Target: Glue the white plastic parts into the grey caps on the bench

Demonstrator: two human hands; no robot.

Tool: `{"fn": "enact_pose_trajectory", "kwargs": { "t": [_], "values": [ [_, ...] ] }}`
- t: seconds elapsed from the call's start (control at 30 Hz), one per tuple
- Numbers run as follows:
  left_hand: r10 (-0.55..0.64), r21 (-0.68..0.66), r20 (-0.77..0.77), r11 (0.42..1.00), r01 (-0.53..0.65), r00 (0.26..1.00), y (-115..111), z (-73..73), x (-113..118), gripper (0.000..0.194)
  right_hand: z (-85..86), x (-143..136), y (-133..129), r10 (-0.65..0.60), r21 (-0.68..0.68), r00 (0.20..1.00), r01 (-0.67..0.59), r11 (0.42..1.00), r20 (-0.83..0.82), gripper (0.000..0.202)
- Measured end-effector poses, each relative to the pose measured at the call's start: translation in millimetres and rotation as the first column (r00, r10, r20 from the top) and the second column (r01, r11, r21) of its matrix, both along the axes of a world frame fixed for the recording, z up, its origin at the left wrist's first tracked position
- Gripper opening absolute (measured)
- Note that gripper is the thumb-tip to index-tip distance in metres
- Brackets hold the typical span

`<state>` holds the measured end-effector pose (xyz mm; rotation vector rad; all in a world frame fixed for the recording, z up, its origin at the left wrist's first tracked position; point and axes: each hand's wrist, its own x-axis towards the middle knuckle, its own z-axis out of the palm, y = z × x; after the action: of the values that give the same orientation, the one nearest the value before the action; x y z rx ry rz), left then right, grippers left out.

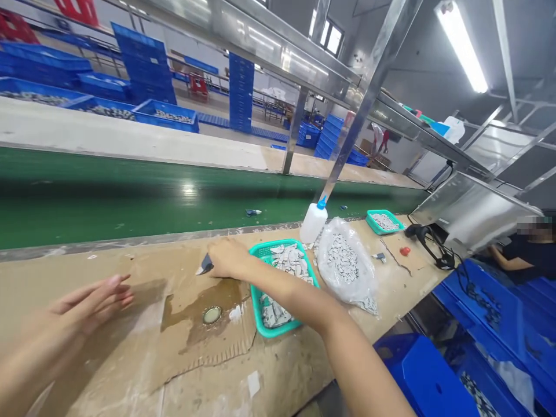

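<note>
My right hand (226,258) is closed on a small dark grey and white piece (205,264), just above the cardboard-covered bench; its fingertips are partly hidden. Over the bench at the left, my left hand (93,307) has its fingers stretched out and holds nothing. Between the hands and nearer to me, a small round cap (212,315) rests on a wet, stained sheet of cardboard (191,347). Under my right forearm stands a teal basket (270,332) of flat white and grey pieces (292,260).
Beyond the basket are a white squeeze bottle (313,223), a clear bag of small pieces (345,258) and another teal basket (384,222). A green conveyor belt (130,200) runs along the back, carrying a few pieces. Blue crates (434,376) and a person (527,255) are at right.
</note>
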<state>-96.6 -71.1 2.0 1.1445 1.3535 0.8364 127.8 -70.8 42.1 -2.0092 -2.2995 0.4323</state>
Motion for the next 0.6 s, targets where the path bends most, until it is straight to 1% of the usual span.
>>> {"fn": "enact_pose_trajectory", "kwargs": {
  "t": [0.07,0.1,0.17,0.2,0.23,0.27,0.3,0.33,0.37,0.4,0.43,0.47,0.5,0.53,0.6],
  "values": [
    [0.064,-0.048,0.113,0.997,-0.059,0.992,0.7,0.0,-1.6,0.048,12.1,8.8,-16.0,-0.009,0.078,0.998,0.014,0.997,-0.059,0.033],
    [0.084,-0.048,0.124,0.996,-0.079,0.989,1.1,0.2,-2.3,0.047,20.0,18.1,-29.2,-0.019,0.133,0.995,0.032,0.991,-0.096,0.031],
    [0.106,-0.056,0.135,0.993,-0.1,0.985,1.4,1.8,-3.1,0.046,36.4,48.5,-66.0,-0.056,0.262,0.981,0.104,0.96,-0.185,0.024],
    [0.112,-0.067,0.135,0.992,-0.104,0.984,1.0,3.2,-2.7,0.046,43.5,69.9,-88.5,-0.107,0.322,0.968,0.179,0.93,-0.228,0.022],
    [0.119,-0.083,0.133,0.991,-0.109,0.984,0.2,5.2,-1.6,0.046,49.0,95.1,-112.2,-0.195,0.367,0.945,0.285,0.885,-0.264,0.022],
    [0.129,-0.106,0.129,0.988,-0.116,0.983,-1.1,7.6,0.3,0.046,52.3,123.7,-135.7,-0.315,0.402,0.901,0.418,0.815,-0.298,0.024],
    [0.138,-0.135,0.123,0.983,-0.122,0.983,-2.7,10.4,3.0,0.043,53.1,154.5,-157.8,-0.444,0.425,0.835,0.548,0.72,-0.324,0.023],
    [0.158,-0.159,0.11,0.977,-0.14,0.981,-4.6,13.1,6.4,0.038,51.3,186.3,-177.2,-0.57,0.444,0.748,0.662,0.603,-0.341,0.02],
    [0.177,-0.177,0.091,0.971,-0.159,0.98,-6.5,15.7,10.1,0.031,47.0,217.5,-193.0,-0.677,0.445,0.65,0.749,0.491,-0.346,0.017],
    [0.192,-0.191,0.072,0.966,-0.176,0.979,-8.1,17.6,13.9,0.024,40.5,246.8,-204.9,-0.762,0.43,0.55,0.813,0.393,-0.342,0.014],
    [0.205,-0.198,0.061,0.962,-0.19,0.977,-9.2,18.6,17.3,0.02,32.3,272.9,-213.1,-0.822,0.403,0.465,0.856,0.324,-0.328,0.011],
    [0.216,-0.195,0.058,0.96,-0.201,0.975,-9.8,18.6,20.0,0.02,23.2,294.9,-217.9,-0.861,0.376,0.404,0.883,0.28,-0.309,0.01],
    [0.221,-0.193,0.066,0.96,-0.205,0.973,-9.9,17.4,21.8,0.019,14.0,312.7,-219.9,-0.884,0.353,0.37,0.898,0.262,-0.285,0.012],
    [0.225,-0.19,0.085,0.96,-0.206,0.971,-9.5,15.2,22.4,0.018,5.4,326.2,-220.0,-0.899,0.332,0.354,0.906,0.261,-0.258,0.016],
    [0.221,-0.187,0.149,0.964,-0.192,0.964,-8.0,9.4,20.9,0.016,-6.2,342.5,-217.0,-0.906,0.307,0.37,0.904,0.298,-0.208,0.023]
  ]
}}
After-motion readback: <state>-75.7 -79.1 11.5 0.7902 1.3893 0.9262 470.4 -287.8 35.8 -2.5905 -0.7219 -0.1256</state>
